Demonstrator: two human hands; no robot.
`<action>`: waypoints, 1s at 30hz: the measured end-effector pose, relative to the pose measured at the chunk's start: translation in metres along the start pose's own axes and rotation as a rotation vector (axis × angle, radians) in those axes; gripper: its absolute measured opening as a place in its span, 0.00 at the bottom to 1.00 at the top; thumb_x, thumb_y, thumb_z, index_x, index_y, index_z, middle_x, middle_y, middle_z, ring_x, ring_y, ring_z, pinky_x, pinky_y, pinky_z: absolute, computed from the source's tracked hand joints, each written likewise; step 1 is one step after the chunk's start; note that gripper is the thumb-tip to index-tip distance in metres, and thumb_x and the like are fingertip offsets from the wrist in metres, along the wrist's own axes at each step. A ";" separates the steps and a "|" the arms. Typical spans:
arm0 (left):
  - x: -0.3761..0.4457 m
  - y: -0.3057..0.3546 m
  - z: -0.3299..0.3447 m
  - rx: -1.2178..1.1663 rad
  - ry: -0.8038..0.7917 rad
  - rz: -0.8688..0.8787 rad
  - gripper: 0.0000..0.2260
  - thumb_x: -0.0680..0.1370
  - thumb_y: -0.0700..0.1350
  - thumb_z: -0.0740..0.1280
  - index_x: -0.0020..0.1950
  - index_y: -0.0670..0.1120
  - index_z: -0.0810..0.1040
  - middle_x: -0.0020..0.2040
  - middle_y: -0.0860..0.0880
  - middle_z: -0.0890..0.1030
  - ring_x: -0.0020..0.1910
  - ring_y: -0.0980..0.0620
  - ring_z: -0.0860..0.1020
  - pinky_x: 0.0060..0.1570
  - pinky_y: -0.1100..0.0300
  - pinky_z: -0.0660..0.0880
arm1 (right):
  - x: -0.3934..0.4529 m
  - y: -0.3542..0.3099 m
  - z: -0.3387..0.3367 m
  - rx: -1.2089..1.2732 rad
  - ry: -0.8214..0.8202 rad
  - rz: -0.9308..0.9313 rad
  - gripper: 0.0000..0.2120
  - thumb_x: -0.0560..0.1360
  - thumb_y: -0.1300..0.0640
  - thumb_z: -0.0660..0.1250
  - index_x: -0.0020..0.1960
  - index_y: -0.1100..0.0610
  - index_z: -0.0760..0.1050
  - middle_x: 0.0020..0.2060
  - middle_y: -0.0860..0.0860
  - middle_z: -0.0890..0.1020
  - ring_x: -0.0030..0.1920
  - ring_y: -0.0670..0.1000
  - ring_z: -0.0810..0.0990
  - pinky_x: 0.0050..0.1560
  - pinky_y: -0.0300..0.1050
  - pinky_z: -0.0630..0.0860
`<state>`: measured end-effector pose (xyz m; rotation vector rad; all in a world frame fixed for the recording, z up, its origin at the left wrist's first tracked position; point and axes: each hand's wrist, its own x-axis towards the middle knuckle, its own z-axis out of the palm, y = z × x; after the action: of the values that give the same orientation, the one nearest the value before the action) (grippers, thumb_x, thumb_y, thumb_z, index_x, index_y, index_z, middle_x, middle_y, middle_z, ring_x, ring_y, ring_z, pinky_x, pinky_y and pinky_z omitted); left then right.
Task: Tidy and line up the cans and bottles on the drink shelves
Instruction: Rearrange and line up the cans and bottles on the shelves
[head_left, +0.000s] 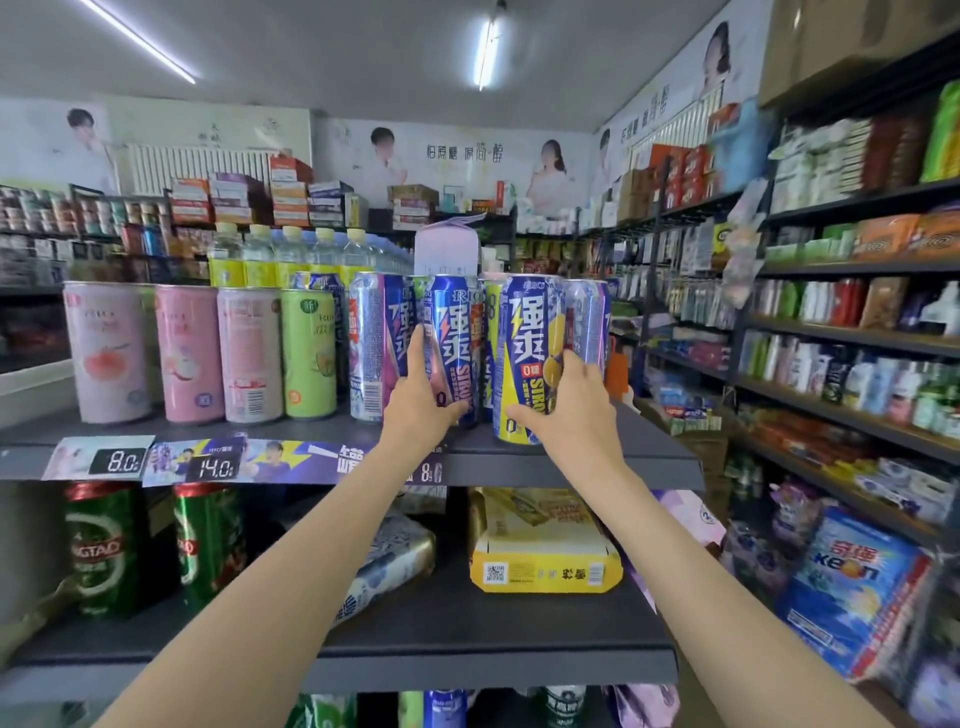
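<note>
While the left hand (423, 402) grips the blue can (454, 343) and the right hand (563, 410) grips the yellow can (527, 358), both cans should turn labels forward and sit level with the shelf (597, 457) edge.

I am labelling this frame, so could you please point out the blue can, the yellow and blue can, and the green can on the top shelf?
blue can (453, 332): head view, front label above the left hand.
yellow and blue can (525, 338): head view, front label.
green can (308, 353): head view, mid body.

Dark shelf (311, 431) with upright cans (309, 353), perhaps bottles (291, 254).
</note>
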<state>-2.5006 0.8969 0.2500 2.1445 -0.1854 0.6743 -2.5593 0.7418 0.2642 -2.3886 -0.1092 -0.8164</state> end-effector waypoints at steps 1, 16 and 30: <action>0.000 -0.002 0.000 -0.005 0.009 0.012 0.46 0.72 0.42 0.72 0.76 0.53 0.41 0.40 0.38 0.77 0.43 0.38 0.76 0.45 0.48 0.74 | 0.000 -0.003 0.004 0.006 0.014 -0.010 0.37 0.73 0.49 0.70 0.72 0.59 0.55 0.67 0.55 0.65 0.65 0.56 0.70 0.56 0.50 0.70; -0.003 -0.006 0.004 0.073 0.063 0.065 0.43 0.73 0.45 0.71 0.77 0.50 0.45 0.50 0.36 0.75 0.50 0.39 0.75 0.46 0.53 0.68 | 0.012 -0.011 0.037 -0.258 0.138 -0.057 0.29 0.75 0.49 0.67 0.68 0.61 0.60 0.67 0.59 0.62 0.55 0.59 0.77 0.43 0.46 0.70; -0.235 -0.194 0.038 0.414 0.010 0.201 0.17 0.70 0.40 0.57 0.59 0.42 0.69 0.54 0.39 0.72 0.47 0.39 0.71 0.46 0.45 0.73 | -0.190 0.134 0.128 -0.056 -0.032 -0.556 0.07 0.73 0.60 0.61 0.46 0.62 0.75 0.45 0.54 0.74 0.45 0.54 0.72 0.43 0.49 0.74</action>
<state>-2.6140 0.9640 -0.0276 2.5392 -0.2783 0.9021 -2.6098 0.7275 0.0042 -2.4514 -0.7997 -1.0343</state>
